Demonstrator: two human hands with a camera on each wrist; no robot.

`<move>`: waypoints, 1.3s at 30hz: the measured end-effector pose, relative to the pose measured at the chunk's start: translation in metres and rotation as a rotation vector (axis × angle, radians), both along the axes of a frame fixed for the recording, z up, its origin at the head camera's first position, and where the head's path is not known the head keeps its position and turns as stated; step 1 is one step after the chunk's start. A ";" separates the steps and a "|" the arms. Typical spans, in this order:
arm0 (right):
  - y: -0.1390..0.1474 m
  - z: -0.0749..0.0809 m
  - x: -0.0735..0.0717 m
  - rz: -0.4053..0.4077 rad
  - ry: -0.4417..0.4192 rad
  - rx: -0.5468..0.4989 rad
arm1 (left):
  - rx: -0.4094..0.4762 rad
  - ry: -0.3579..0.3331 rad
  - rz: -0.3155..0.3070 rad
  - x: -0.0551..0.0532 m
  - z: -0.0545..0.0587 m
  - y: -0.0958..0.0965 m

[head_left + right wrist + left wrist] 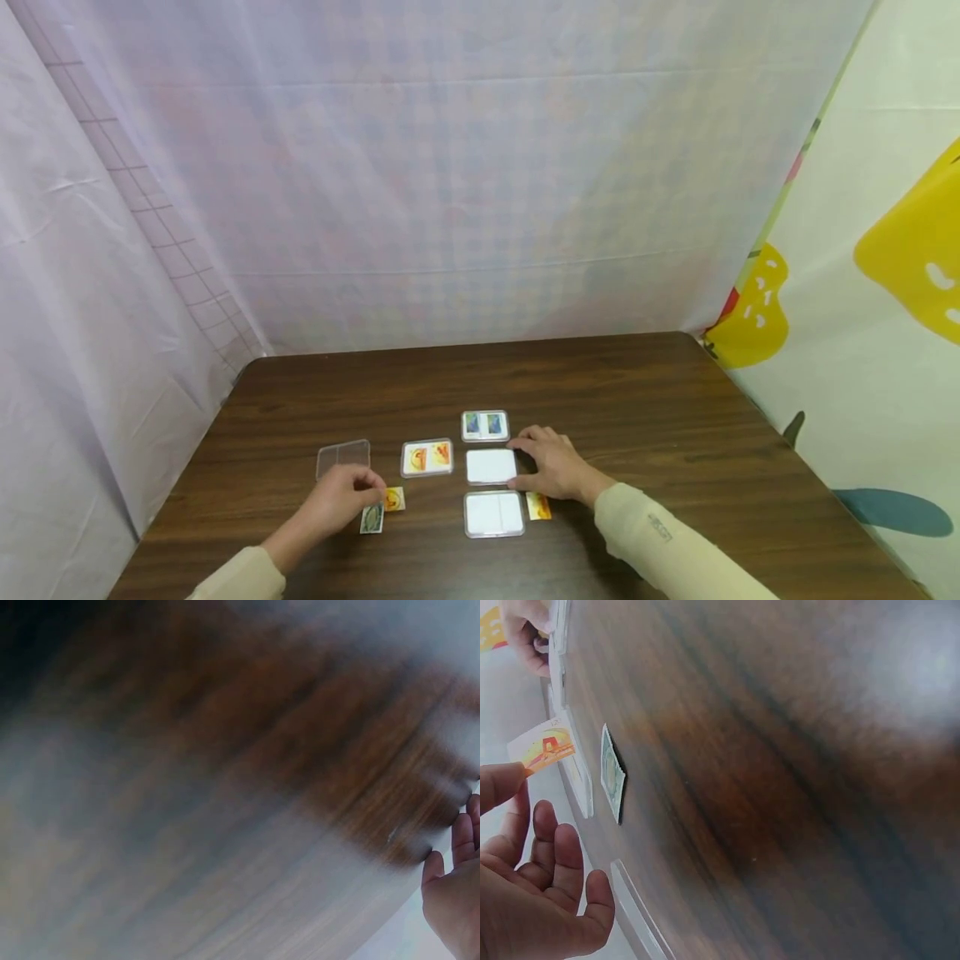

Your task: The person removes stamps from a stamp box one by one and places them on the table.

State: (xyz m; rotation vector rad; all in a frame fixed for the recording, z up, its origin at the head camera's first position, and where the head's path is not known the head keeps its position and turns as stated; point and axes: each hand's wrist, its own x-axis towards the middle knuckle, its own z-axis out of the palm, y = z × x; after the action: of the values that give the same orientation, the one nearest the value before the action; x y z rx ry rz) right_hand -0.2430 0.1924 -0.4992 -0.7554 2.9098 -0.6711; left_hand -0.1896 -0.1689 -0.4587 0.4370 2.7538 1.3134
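Observation:
My left hand (341, 498) pinches an orange-and-yellow postage stamp (549, 747) between thumb and forefinger, above the table. Below it a green stamp (372, 520) lies on the wood; the left wrist view shows its jagged edge. My right hand (553, 467) holds the right end of a flat clear case with a white insert (491, 467), forefinger at its far corner and thumb at its near corner. Nearer me is another white-lined case (493, 514). Beside that one, under the right hand, lies an orange stamp (538, 506). The right wrist view shows only part of the hand.
Beyond the middle case is a case with two blue-green stamps (484, 426). One with two orange stamps (427, 457) sits to its left. A clear empty plastic lid (343, 455) lies behind the left hand. Curtains stand behind the brown wooden table (645, 400).

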 end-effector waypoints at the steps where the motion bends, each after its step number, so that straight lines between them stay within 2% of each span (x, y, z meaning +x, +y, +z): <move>1: 0.000 0.000 0.000 0.000 0.000 0.000 | -0.002 -0.006 -0.005 0.001 -0.001 -0.001; 8: 0.000 0.000 0.001 0.005 0.003 0.004 | 0.014 -0.036 -0.059 0.004 -0.008 -0.004; 12: 0.000 0.000 0.001 0.003 0.003 0.004 | 0.009 -0.040 -0.062 0.005 -0.012 -0.004; 22: 0.000 0.000 0.001 -0.006 -0.004 0.010 | -0.104 0.070 -0.008 0.001 -0.017 -0.001; 29: 0.000 0.001 0.001 -0.002 -0.004 0.000 | -0.245 0.187 -0.003 -0.001 -0.019 0.002; 33: 0.000 0.001 0.001 0.000 -0.001 0.008 | -0.298 0.178 0.008 -0.001 -0.019 0.003; 39: -0.001 0.003 0.003 0.001 -0.002 0.010 | -0.312 0.175 0.026 -0.002 -0.019 0.004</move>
State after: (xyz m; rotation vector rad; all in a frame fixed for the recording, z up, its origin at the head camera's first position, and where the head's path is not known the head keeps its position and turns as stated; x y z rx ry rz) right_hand -0.2398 0.1916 -0.4959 -0.7539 2.9083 -0.6570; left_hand -0.1918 -0.1652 -0.4779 0.5140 3.0448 0.8617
